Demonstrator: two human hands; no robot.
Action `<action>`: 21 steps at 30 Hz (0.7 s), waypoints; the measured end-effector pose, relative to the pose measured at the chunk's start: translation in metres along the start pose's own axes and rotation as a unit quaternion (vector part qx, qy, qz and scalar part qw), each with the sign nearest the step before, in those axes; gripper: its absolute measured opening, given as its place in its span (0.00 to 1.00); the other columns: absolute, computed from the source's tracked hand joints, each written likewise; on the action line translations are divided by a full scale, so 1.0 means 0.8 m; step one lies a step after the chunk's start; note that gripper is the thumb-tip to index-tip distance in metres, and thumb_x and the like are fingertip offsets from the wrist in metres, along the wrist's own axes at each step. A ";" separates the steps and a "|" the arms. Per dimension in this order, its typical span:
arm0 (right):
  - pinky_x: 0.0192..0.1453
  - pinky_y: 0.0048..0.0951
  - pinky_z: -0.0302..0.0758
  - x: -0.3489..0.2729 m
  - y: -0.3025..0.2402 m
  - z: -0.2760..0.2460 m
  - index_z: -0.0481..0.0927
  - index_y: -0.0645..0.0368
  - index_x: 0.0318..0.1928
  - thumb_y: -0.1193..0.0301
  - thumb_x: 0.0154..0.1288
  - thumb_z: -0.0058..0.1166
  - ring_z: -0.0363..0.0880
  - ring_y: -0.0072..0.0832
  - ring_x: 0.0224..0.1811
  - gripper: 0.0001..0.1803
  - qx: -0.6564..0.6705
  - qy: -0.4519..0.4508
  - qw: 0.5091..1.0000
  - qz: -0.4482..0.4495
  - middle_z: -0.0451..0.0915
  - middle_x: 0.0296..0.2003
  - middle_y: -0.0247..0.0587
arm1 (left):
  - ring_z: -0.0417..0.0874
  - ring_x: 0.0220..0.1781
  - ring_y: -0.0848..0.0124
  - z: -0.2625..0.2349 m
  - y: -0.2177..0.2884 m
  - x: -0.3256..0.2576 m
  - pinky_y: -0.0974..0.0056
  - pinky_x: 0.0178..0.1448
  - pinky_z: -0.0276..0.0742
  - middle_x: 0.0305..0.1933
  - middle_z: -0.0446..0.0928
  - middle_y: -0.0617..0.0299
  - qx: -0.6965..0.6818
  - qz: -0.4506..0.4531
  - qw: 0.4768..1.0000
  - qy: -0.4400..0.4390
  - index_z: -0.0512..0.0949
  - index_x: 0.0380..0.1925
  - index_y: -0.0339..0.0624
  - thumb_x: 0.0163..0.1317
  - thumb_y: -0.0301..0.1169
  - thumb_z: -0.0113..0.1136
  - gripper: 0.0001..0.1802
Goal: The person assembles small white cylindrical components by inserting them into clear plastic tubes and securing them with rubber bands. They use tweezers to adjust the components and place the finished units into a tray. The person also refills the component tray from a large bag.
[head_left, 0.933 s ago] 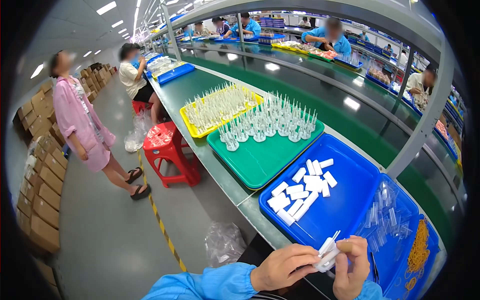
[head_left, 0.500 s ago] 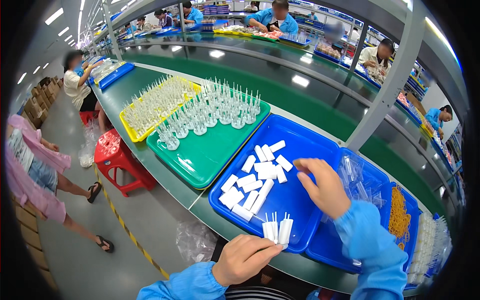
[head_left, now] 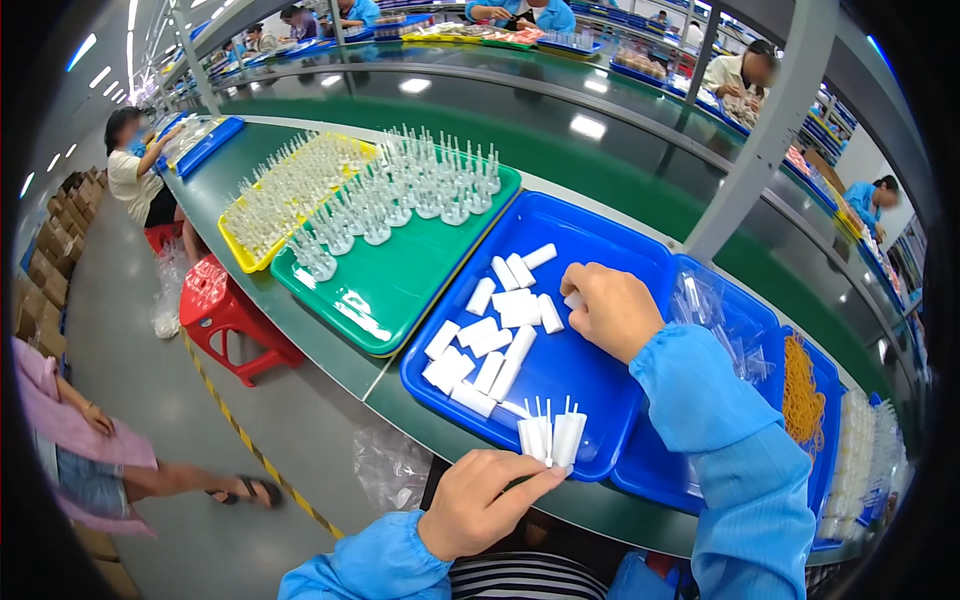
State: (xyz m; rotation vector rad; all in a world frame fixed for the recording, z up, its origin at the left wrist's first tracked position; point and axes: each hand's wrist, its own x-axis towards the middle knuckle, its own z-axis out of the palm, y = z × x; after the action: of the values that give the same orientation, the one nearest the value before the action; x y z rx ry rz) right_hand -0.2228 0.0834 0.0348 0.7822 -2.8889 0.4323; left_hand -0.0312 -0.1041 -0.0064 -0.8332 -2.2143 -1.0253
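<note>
My left hand (head_left: 487,503) pinches a small pronged stand (head_left: 548,458) by its base, at the near edge of a blue tray (head_left: 610,385). White blocks stand on it around several thin upright prongs, some with bare tips. Over the right part of that tray, my right hand (head_left: 615,310) has its fingers closed on a white block (head_left: 573,299), mostly covered by the fingers. Left of it, several more loose white blocks (head_left: 520,310) lie scattered in the tray.
Left of the blue tray, a green tray (head_left: 350,310) carries clear pronged stands (head_left: 375,228); a yellow tray (head_left: 243,256) holds similar ones. To the right are clear plastic pieces (head_left: 705,310) and yellow rubber bands (head_left: 802,395). A metal post (head_left: 765,150) rises behind. A person (head_left: 90,440) stands left.
My right hand has closed on a white block and drawn it slightly nearer and leftward. The left hand keeps its pinch. The view has shifted a little; the person at left has moved.
</note>
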 end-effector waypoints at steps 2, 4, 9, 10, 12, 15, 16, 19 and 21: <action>0.43 0.36 0.82 -0.019 0.000 -0.009 0.79 0.63 0.42 0.75 0.57 0.61 0.86 0.38 0.37 0.12 0.158 0.042 0.986 0.034 0.84 0.35 0.46 | 0.82 0.38 0.67 0.002 0.005 0.003 0.64 0.40 0.76 0.42 0.82 0.64 0.003 0.009 1.000 -0.002 0.86 0.46 0.45 0.49 0.25 0.67 0.20; 0.40 0.31 0.82 -0.039 -0.024 -0.026 0.78 0.64 0.43 0.75 0.60 0.61 0.85 0.31 0.32 0.11 0.341 0.044 0.936 0.076 0.84 0.32 0.43 | 0.81 0.35 0.68 0.000 0.010 0.004 0.65 0.38 0.75 0.38 0.82 0.66 0.016 -0.002 1.000 0.004 0.88 0.39 0.48 0.43 0.20 0.72 0.19; 0.40 0.26 0.81 -0.114 -0.064 -0.062 0.79 0.65 0.41 0.75 0.64 0.60 0.84 0.23 0.34 0.07 0.440 0.064 0.891 0.093 0.84 0.32 0.39 | 0.81 0.35 0.69 0.000 0.022 0.011 0.66 0.39 0.75 0.40 0.82 0.66 0.012 0.028 0.999 -0.015 0.89 0.40 0.49 0.45 0.23 0.69 0.18; 0.40 0.26 0.81 -0.126 -0.067 -0.066 0.79 0.65 0.41 0.75 0.64 0.60 0.85 0.23 0.34 0.07 0.436 0.053 0.893 0.098 0.84 0.32 0.40 | 0.81 0.35 0.69 0.001 0.024 0.013 0.66 0.39 0.75 0.40 0.82 0.66 0.010 0.035 0.999 -0.020 0.89 0.40 0.49 0.45 0.23 0.69 0.18; 0.41 0.28 0.81 -0.145 -0.071 -0.072 0.79 0.65 0.42 0.74 0.64 0.61 0.85 0.26 0.33 0.09 0.423 0.014 0.903 0.081 0.84 0.32 0.42 | 0.81 0.35 0.69 0.000 0.027 0.015 0.65 0.39 0.75 0.41 0.82 0.66 0.014 0.042 0.999 -0.029 0.89 0.40 0.48 0.45 0.24 0.68 0.18; 0.43 0.31 0.80 -0.156 -0.076 -0.080 0.81 0.63 0.42 0.73 0.65 0.61 0.85 0.30 0.36 0.08 0.428 -0.055 0.900 0.056 0.84 0.32 0.43 | 0.81 0.39 0.66 -0.006 0.022 0.008 0.63 0.42 0.77 0.45 0.81 0.63 -0.008 0.061 0.996 -0.069 0.86 0.46 0.44 0.48 0.28 0.67 0.20; 0.44 0.31 0.79 -0.162 -0.076 -0.084 0.81 0.62 0.42 0.73 0.65 0.60 0.84 0.29 0.38 0.08 0.376 -0.042 0.925 0.039 0.84 0.33 0.43 | 0.82 0.41 0.66 -0.009 0.019 0.005 0.62 0.44 0.78 0.46 0.80 0.63 -0.016 0.067 0.994 -0.086 0.84 0.49 0.43 0.50 0.30 0.66 0.22; 0.48 0.33 0.77 -0.177 -0.073 -0.109 0.81 0.59 0.44 0.75 0.63 0.61 0.81 0.28 0.43 0.09 0.248 -0.012 0.967 -0.063 0.84 0.34 0.42 | 0.82 0.37 0.65 -0.010 0.033 0.022 0.64 0.38 0.76 0.42 0.82 0.61 -0.020 0.091 0.995 -0.043 0.86 0.46 0.41 0.51 0.27 0.68 0.18; 0.49 0.34 0.74 -0.185 -0.076 -0.114 0.81 0.58 0.42 0.77 0.57 0.64 0.80 0.29 0.42 0.11 0.220 0.002 0.971 -0.093 0.83 0.35 0.40 | 0.82 0.39 0.64 -0.015 0.044 0.028 0.62 0.41 0.77 0.44 0.80 0.58 -0.016 0.093 0.994 -0.051 0.84 0.48 0.39 0.52 0.26 0.65 0.20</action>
State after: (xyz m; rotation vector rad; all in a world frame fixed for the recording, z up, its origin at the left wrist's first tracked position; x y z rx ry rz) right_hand -0.0613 0.1313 0.1085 1.0944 -2.7088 1.0670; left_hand -0.0177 -0.0888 0.0317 -1.1044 -2.1599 -0.9493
